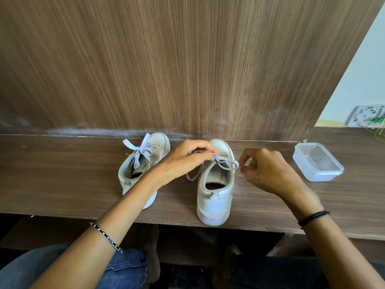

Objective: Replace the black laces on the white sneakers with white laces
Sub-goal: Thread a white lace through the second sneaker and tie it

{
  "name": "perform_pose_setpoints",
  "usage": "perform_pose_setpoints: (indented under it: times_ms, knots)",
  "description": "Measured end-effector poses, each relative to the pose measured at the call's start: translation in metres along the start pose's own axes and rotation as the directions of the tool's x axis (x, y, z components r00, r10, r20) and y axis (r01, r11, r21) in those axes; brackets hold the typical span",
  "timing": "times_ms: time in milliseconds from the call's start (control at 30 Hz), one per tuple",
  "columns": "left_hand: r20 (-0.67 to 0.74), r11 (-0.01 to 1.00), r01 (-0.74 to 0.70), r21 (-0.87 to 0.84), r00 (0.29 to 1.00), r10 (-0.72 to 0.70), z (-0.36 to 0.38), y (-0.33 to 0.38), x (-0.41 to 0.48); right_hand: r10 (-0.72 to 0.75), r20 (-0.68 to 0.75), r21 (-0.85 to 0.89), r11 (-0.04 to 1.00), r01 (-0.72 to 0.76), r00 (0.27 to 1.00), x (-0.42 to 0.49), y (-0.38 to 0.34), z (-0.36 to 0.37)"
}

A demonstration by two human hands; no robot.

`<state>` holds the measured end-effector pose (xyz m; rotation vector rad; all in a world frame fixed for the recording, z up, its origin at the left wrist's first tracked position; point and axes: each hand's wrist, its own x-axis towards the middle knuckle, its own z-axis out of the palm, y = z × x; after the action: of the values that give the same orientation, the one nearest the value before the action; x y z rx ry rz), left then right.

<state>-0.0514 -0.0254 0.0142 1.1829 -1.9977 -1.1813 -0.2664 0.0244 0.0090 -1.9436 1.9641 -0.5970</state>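
Note:
Two white sneakers stand on a wooden shelf, heels toward me. The left sneaker (pixel 143 163) leans to one side and carries a white lace tied in a bow (pixel 138 150). The right sneaker (pixel 216 184) stands upright with a white lace (pixel 224 162) running across its top. My left hand (pixel 187 158) reaches over the left shoe and pinches this lace near the right sneaker's tongue. My right hand (pixel 264 172) pinches a loop of the same lace at the sneaker's right side. One loose lace end (pixel 193 177) hangs off the left side. No black laces are in view.
A clear plastic box (pixel 317 161) sits on the shelf to the right of my right hand. A wooden panel (pixel 187 69) rises straight behind the shoes. The shelf's front edge (pixel 145 221) runs just behind the heels, with my knees below. A white tray (pixel 366 117) is at far right.

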Motion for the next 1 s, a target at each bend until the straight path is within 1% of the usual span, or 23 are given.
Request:
perform_pose_setpoints:
  times_ms: [67,100,133,167,200,233,267,300,333,367,433,500,567,633,733,800,867,1000]
  knots:
    - [0.01,1.0,0.004,-0.009,1.0,-0.004,-0.001,-0.001,0.0,0.009,-0.067,0.051,0.999,-0.005,0.998,0.001,0.003,-0.002]
    - [0.012,1.0,0.005,-0.013,1.0,-0.005,-0.002,-0.001,0.0,0.024,-0.107,0.115,0.993,-0.011,0.994,0.002,0.004,-0.002]
    - [0.013,1.0,0.004,-0.017,1.0,-0.004,-0.002,-0.001,0.0,0.062,-0.143,0.224,0.974,-0.029,0.988,0.003,0.004,-0.001]
    - [0.013,1.0,0.004,-0.018,1.0,-0.003,-0.002,-0.001,0.0,0.117,-0.163,0.386,0.921,-0.046,0.98,0.004,0.004,-0.001]
    - [0.013,1.0,0.003,-0.019,1.0,-0.003,-0.003,-0.001,0.0,0.172,-0.164,0.577,0.816,-0.047,0.971,0.006,0.001,-0.001]
    - [0.012,1.0,0.002,-0.021,1.0,-0.002,-0.003,-0.001,0.0,0.219,-0.15,0.749,0.662,-0.034,0.964,0.007,-0.002,-0.003]
    - [0.012,1.0,0.003,-0.029,1.0,-0.003,-0.003,-0.001,-0.001,0.252,-0.13,0.865,0.502,-0.014,0.959,0.007,-0.005,-0.006]
    - [0.014,0.999,0.006,-0.043,1.0,-0.005,-0.003,0.0,-0.002,0.276,-0.12,0.924,0.383,0.006,0.954,0.007,-0.007,-0.009]
    - [0.021,0.998,0.008,-0.059,1.0,-0.007,-0.003,0.002,-0.003,0.294,-0.121,0.95,0.312,0.025,0.948,0.007,-0.008,-0.013]
    - [0.03,0.998,0.005,-0.07,1.0,-0.003,-0.003,0.003,-0.003,0.303,-0.13,0.96,0.277,0.044,0.944,0.006,-0.008,-0.015]
    - [0.034,0.998,0.003,-0.059,0.999,-0.001,-0.001,0.003,-0.003,0.316,-0.137,0.963,0.266,0.051,0.939,0.005,-0.006,-0.016]
    - [0.021,0.999,0.013,-0.031,1.0,-0.013,0.001,0.003,-0.002,0.355,-0.126,0.963,0.268,0.028,0.926,0.006,-0.005,-0.016]
    - [0.013,0.999,0.031,-0.009,0.999,-0.031,0.003,0.002,0.0,0.385,-0.114,0.97,0.242,0.019,0.916,0.007,-0.005,-0.015]
    - [0.026,0.999,0.035,-0.003,0.999,-0.035,0.003,0.002,0.0,0.407,-0.09,0.987,0.156,0.028,0.909,0.008,-0.006,-0.017]
    - [0.045,0.999,0.024,-0.025,0.999,-0.023,0.002,0.004,-0.002,0.454,-0.016,0.998,-0.05,0.043,0.891,0.011,-0.006,-0.02]
    - [0.043,0.999,0.015,-0.029,0.999,-0.014,0.001,0.005,-0.003,0.49,0.004,0.988,-0.136,0.072,0.872,0.014,-0.002,-0.021]
    - [0.036,0.999,0.009,-0.032,0.999,-0.008,0.0,0.004,-0.002,0.5,0.024,0.984,-0.163,0.066,0.866,0.017,0.003,-0.022]
    - [0.029,0.999,0.01,-0.032,1.0,-0.009,0.0,0.001,-0.001,0.479,0.106,0.976,-0.217,0.001,0.871,0.019,0.013,-0.021]
